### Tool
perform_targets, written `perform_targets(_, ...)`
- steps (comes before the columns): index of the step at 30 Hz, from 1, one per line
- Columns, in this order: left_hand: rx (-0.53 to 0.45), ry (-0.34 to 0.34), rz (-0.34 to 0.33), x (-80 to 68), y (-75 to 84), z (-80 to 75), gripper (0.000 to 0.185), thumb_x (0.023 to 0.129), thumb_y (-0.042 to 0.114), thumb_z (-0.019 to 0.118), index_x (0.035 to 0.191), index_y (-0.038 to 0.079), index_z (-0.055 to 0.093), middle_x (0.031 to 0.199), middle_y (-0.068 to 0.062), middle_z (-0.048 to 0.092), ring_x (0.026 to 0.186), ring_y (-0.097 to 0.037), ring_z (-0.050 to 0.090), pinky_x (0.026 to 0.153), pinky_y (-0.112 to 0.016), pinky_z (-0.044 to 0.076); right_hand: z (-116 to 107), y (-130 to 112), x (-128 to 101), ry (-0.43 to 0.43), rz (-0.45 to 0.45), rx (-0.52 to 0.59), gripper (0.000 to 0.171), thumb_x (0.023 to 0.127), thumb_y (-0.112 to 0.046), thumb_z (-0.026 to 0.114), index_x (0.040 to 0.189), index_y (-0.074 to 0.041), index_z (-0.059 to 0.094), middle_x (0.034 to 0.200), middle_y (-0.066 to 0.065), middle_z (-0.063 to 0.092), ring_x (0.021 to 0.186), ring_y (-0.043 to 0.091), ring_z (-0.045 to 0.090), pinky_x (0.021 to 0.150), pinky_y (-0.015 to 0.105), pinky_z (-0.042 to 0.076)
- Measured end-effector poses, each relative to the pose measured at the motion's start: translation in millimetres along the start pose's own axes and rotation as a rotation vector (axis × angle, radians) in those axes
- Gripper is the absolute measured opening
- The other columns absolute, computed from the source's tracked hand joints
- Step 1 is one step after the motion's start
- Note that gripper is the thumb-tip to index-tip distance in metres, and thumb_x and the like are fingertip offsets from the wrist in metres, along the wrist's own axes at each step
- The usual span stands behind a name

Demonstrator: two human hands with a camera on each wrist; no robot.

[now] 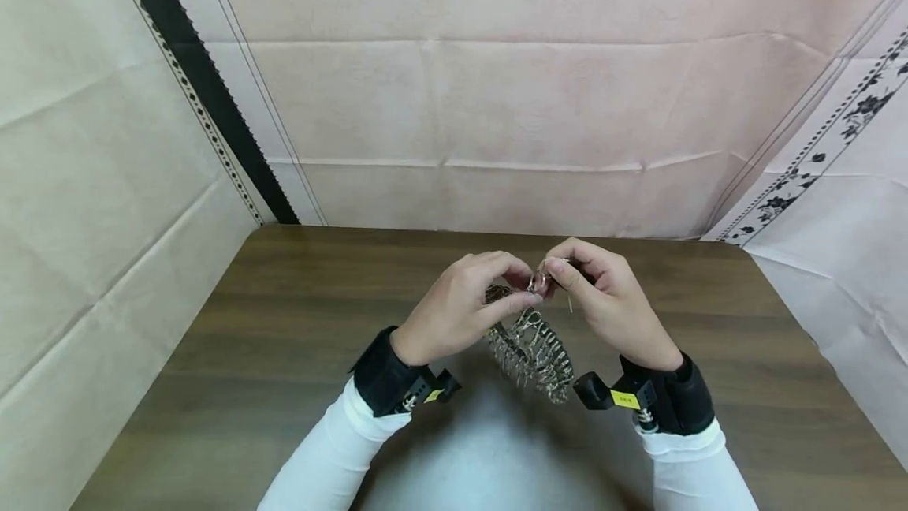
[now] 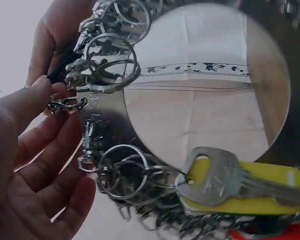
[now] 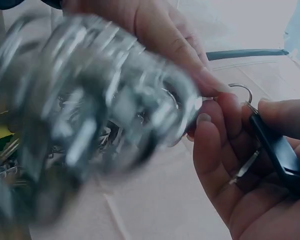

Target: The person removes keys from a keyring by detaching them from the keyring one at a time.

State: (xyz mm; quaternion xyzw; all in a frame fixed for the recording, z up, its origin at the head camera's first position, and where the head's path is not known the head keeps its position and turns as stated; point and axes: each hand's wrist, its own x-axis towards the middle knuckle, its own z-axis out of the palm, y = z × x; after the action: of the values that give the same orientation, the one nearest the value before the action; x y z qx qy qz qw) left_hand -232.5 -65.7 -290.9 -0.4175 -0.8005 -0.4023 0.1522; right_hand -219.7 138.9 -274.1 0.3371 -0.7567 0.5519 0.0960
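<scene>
A large flat metal key holder (image 2: 107,111), its rim lined with several small snap hooks and split rings, hangs below my left hand (image 1: 464,302). That hand's thumb and fingers pinch a small snap hook (image 2: 65,104) at the holder's edge. My right hand (image 1: 613,302) pinches a black key tag (image 3: 277,152) on a split ring (image 3: 244,90), close to the left fingertips. A small key (image 3: 246,167) lies against the right fingers. Whether the split ring and snap hook are joined cannot be told.
On the holder hang a key (image 2: 215,177) with a yellow tag (image 2: 260,175) and something red (image 2: 285,232). The brown wooden table (image 1: 319,298) lies beneath, with pale cloth (image 1: 496,101) behind and at both sides.
</scene>
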Motion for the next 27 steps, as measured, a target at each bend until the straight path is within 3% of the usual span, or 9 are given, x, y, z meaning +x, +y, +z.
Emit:
perform_targets(5, -0.080, 0.013, -0.044, -0.1, 0.6, 6.1, 0.018, 0.093, 0.028, 0.063, 0.104, 0.015, 0.061, 0.097, 0.006, 0.066, 0.091, 0.000, 0.061, 0.079, -0.020, 0.051, 0.2, 4.2, 2.1, -0.001, -0.012, 0.006, 0.015, 0.099, -0.002, 0.048, 0.092, -0.006, 0.061, 0.079, 0.005, 0.060, 0.066, 0.014, 0.053, 0.060, 0.023, 0.046)
perform_targets(13, -0.173, 0.039, -0.123, -4.4, 2.9, 14.1, 0.013, 0.093, 0.024, 0.062, 0.100, 0.014, 0.057, 0.093, 0.006, 0.065, 0.088, -0.002, 0.060, 0.074, -0.021, 0.051, 2.6, 9.7, 1.7, -0.033, -0.025, 0.021, 0.015, 0.099, -0.002, 0.048, 0.091, -0.006, 0.060, 0.078, 0.004, 0.056, 0.069, 0.017, 0.052, 0.062, 0.029, 0.045)
perform_targets(20, -0.162, 0.100, -0.099, -17.5, 12.3, 17.3, 0.009, 0.095, 0.020, 0.060, 0.098, 0.012, 0.058, 0.087, 0.003, 0.061, 0.077, -0.004, 0.057, 0.064, -0.019, 0.049, 5.9, 7.4, -3.8, -0.082, -0.031, -0.018, 0.017, 0.098, 0.000, 0.049, 0.093, -0.011, 0.061, 0.079, 0.001, 0.056, 0.071, 0.014, 0.052, 0.064, 0.025, 0.045)
perform_targets(27, -0.125, 0.178, -0.047, -20.3, 11.8, 13.1, 0.007, 0.093, 0.017, 0.062, 0.094, 0.010, 0.060, 0.085, 0.002, 0.059, 0.076, -0.007, 0.053, 0.064, -0.021, 0.046, 10.1, 4.4, -4.2, -0.115, -0.023, -0.033, 0.016, 0.097, -0.002, 0.052, 0.093, -0.014, 0.062, 0.079, -0.001, 0.055, 0.073, 0.016, 0.053, 0.066, 0.025, 0.045)
